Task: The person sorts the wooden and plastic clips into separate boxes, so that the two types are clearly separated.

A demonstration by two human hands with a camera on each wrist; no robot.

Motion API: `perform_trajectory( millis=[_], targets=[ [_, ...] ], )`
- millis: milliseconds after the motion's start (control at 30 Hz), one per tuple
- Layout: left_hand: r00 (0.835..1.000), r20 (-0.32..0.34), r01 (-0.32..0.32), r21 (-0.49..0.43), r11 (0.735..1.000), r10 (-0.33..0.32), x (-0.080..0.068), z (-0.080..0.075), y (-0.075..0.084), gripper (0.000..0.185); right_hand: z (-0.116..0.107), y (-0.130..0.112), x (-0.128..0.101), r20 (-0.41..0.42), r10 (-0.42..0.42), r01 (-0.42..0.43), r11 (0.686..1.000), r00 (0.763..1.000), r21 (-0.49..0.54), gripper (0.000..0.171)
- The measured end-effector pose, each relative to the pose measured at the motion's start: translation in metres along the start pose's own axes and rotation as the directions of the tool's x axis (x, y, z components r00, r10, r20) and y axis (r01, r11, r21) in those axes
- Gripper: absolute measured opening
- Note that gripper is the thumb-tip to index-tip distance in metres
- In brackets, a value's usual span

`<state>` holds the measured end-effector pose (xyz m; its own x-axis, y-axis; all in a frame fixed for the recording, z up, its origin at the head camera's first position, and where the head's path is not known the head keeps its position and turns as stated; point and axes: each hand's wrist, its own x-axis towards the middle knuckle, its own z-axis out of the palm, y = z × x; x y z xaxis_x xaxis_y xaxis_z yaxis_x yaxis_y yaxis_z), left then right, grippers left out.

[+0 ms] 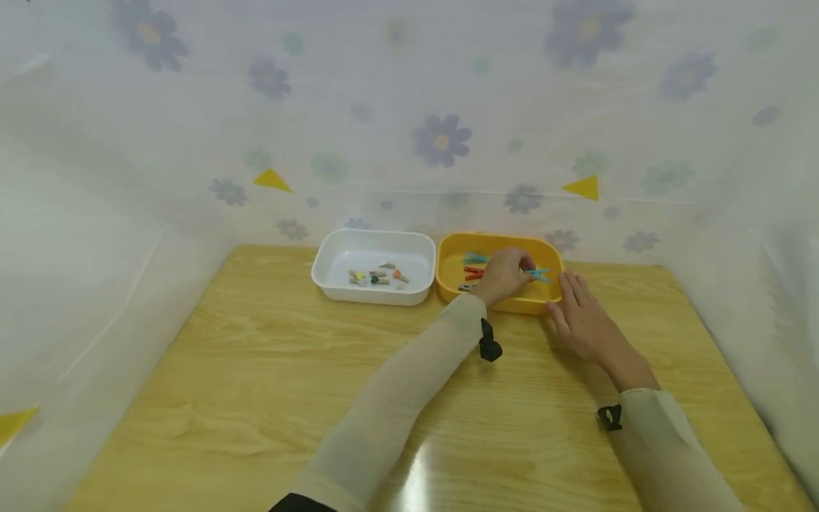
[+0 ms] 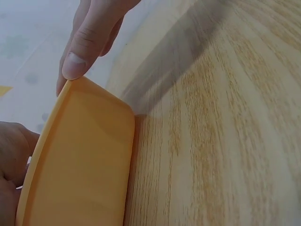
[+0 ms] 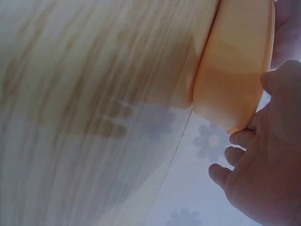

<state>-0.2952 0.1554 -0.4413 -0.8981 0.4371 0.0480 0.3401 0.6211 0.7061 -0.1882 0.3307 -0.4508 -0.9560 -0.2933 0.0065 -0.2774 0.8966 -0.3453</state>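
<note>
My left hand (image 1: 502, 275) reaches into the yellow tray (image 1: 521, 306) and pinches a light blue clothespin (image 1: 539, 274) near its right end. At the tray's left side lie a teal clothespin (image 1: 475, 258), a red clothespin (image 1: 473, 276) and a dark and white one (image 1: 466, 288). Extended fingers of my right hand (image 1: 589, 323) rest along the tray's right wall, its thumb at the front corner. The right wrist view shows this right hand (image 3: 273, 165) at the rim. From the left wrist, the tray wall (image 2: 84, 155) hides the clothespins.
A white tray (image 1: 326, 286) stands directly left of the yellow one, with several small wooden clips (image 1: 379, 281) bearing coloured decorations. Both sit at the back of the wooden table (image 1: 256, 384), before a flowered sheet (image 1: 384, 107) with yellow triangles.
</note>
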Motion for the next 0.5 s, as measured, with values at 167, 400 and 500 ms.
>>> perform_trajectory(
  millis=[167,400,500],
  targets=[
    [1.0,0.021,-0.001,0.021,1.0,0.001,0.0041,0.0021,0.0012,0.014,0.0001,0.0008,0.0005,0.007,0.009,-0.009,1.0,1.0,-0.001,0.073],
    [0.998,0.039,-0.042,0.017,0.999,0.042,0.0054,0.0018,-0.004,0.024,-0.002,-0.0022,0.0004,-0.002,0.013,-0.013,1.0,1.0,-0.016,0.073],
    [0.997,0.04,-0.062,0.003,0.998,0.062,0.004,0.0004,-0.0069,0.025,-0.0022,-0.0017,0.0003,0.002,0.013,-0.013,1.0,1.0,-0.018,0.073]
  ],
)
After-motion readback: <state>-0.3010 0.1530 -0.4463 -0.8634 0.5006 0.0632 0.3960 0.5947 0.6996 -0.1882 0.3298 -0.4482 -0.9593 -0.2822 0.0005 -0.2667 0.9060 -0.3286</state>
